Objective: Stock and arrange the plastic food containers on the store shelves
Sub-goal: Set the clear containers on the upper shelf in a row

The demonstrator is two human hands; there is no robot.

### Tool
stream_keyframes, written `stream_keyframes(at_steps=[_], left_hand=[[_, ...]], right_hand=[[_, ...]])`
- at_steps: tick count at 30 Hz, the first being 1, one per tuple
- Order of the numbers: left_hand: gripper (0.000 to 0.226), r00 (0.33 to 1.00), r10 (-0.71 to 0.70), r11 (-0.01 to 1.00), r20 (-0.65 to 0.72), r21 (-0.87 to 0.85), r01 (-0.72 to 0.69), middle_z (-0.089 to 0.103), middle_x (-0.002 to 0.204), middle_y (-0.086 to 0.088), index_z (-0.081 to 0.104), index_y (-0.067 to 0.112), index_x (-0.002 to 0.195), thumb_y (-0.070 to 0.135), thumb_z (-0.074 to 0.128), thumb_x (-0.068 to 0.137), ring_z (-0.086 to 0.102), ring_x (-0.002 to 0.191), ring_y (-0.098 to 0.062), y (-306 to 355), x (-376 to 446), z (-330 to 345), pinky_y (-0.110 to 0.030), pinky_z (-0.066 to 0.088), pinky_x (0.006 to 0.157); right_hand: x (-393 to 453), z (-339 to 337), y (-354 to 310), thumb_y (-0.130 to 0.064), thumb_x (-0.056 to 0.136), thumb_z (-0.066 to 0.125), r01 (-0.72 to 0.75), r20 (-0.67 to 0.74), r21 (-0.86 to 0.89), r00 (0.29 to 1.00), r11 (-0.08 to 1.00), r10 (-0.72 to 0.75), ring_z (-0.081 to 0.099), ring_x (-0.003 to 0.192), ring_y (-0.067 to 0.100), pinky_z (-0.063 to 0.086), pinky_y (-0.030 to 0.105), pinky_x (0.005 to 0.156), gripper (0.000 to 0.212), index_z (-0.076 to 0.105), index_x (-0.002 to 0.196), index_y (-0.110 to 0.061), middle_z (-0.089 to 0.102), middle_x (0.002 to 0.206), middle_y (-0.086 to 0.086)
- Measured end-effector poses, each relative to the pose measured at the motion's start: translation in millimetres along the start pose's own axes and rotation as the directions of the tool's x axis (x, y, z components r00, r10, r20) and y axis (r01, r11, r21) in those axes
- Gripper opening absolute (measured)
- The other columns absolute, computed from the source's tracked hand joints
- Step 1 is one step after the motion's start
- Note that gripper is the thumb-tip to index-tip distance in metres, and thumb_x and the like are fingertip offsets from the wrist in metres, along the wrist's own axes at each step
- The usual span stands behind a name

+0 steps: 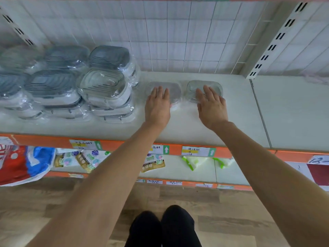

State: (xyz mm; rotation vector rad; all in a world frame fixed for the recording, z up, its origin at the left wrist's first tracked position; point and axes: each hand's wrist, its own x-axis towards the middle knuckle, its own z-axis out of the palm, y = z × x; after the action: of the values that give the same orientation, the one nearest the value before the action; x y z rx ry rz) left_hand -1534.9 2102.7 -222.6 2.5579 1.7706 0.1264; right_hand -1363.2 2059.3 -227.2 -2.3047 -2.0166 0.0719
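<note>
Resting flat on two small clear containers, both hands reach over the white shelf (187, 129) in the head view.

Left hand (157, 106): palm down, fingers (161, 91) straight and close together, lying on the lid of the left container (173, 90). Nothing is pinched.

Right hand (211, 107): palm down, fingers (209, 92) straight and slightly spread, lying on the right container (213, 86), with the thumb out to the left.

The two containers sit side by side near the shelf's middle, just apart, well back from the front edge and short of the white tiled back wall (178, 32).

Left of them, close to the left container: stacks of wrapped containers (105, 82) in clear film, several layers high, most with grey lids, one with a clear lid at the front right. Further stacks run off to the left edge, blurred.

Right of the hands: a shelf joint, then a slotted upright post (277, 41).

Front edge: orange strip (222, 152) with white price labels (197, 151); the writing is too blurred to read.

Lower shelf: packaged goods (153, 162), a red, white and blue bag (23, 163), green-and-white items (194, 162).

Below: wood-pattern floor (231, 220) and dark trouser legs.
</note>
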Motion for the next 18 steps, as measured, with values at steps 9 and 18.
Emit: stream_keyframes(at_steps=[9,18], left_hand=[[0.074,0.974,0.064,0.996,0.219,-0.077,-0.048,-0.007,0.157,-0.02,0.012,-0.004,0.147,0.022,0.052,0.09,-0.007,0.146,-0.03,6,-24,-28,-0.036,0.001,0.119],[0.026,0.947,0.146,0.986,0.286,-0.118,-0.116,0.048,0.114,-0.012,0.053,0.006,0.112,0.015,0.052,0.088,0.048,0.107,-0.029,3,-93,-77,-0.037,0.038,0.087]], right_hand=[[-19,-24,-9,-0.029,0.099,0.039,0.087,0.161,-0.045,0.984,0.995,-0.078,-0.002,0.146,0.022,0.004,0.037,0.117,0.064,0.005,0.15,-0.01,-0.004,0.158,0.01],[-89,-69,-33,-0.008,0.091,0.046,0.077,0.254,0.087,0.962,0.993,-0.097,0.04,0.118,0.025,0.037,0.034,0.085,0.033,0.045,0.124,-0.008,0.044,0.126,0.008]])
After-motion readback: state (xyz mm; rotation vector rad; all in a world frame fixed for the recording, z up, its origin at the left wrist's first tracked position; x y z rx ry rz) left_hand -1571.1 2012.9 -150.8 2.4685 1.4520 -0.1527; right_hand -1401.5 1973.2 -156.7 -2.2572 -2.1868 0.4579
